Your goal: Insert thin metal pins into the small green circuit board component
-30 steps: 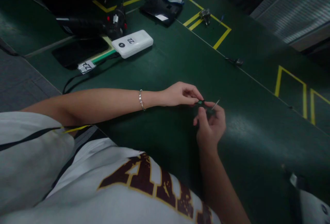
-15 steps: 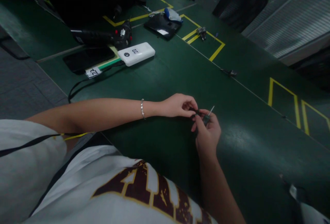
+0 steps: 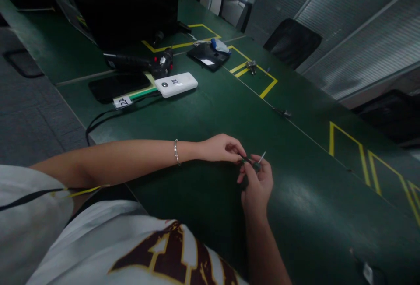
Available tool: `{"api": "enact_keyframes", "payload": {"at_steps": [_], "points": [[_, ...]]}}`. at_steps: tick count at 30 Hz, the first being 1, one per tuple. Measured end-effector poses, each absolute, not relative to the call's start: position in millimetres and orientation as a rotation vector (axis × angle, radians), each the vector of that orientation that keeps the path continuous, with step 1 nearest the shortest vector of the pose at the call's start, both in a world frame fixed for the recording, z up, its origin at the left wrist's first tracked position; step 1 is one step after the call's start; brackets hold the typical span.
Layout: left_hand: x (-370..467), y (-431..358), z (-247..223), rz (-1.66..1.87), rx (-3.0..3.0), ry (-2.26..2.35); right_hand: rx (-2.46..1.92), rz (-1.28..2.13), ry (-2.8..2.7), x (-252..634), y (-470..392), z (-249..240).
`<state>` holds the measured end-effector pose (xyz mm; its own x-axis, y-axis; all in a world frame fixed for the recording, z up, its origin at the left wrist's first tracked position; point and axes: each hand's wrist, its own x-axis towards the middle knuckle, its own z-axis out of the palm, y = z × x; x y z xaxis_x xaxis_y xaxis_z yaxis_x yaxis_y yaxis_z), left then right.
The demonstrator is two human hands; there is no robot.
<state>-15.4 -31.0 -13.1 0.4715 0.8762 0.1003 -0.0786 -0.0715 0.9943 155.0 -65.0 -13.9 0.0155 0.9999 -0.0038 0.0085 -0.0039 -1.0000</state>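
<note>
My left hand (image 3: 220, 148), with a silver bracelet at the wrist, pinches a small dark part (image 3: 244, 160) between thumb and fingertips. Its kind is too small to make out. Close against it on the right, my right hand (image 3: 259, 186) is closed round a small dark piece with a thin pale shaft (image 3: 262, 157). The shaft sticks up past the fingers, while most of the body is hidden in the grip. Both hands meet just above the green table (image 3: 203, 188), and the fingertips of my right hand are also at the small dark part.
A white power bank (image 3: 177, 84) marked 22, with a cable, lies beside a black phone (image 3: 118, 87) and a black tool with red spots (image 3: 162, 62). Farther back are a flat black object (image 3: 206, 56), a metal part (image 3: 252, 66) and a dark monitor (image 3: 121, 9).
The camera view has tilted up, so the scene sits lower and the hands slightly left in the picture. Both hands keep their hold, with little change between them.
</note>
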Motion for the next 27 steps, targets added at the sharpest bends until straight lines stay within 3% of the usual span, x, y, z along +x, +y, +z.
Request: {"api": "enact_keyframes", "payload": {"at_steps": [27], "points": [[-12.5, -31.0, -5.9, 0.913, 1.281, 0.745, -1.24, 1.164, -1.28, 153.3, -64.7, -17.1]]}}
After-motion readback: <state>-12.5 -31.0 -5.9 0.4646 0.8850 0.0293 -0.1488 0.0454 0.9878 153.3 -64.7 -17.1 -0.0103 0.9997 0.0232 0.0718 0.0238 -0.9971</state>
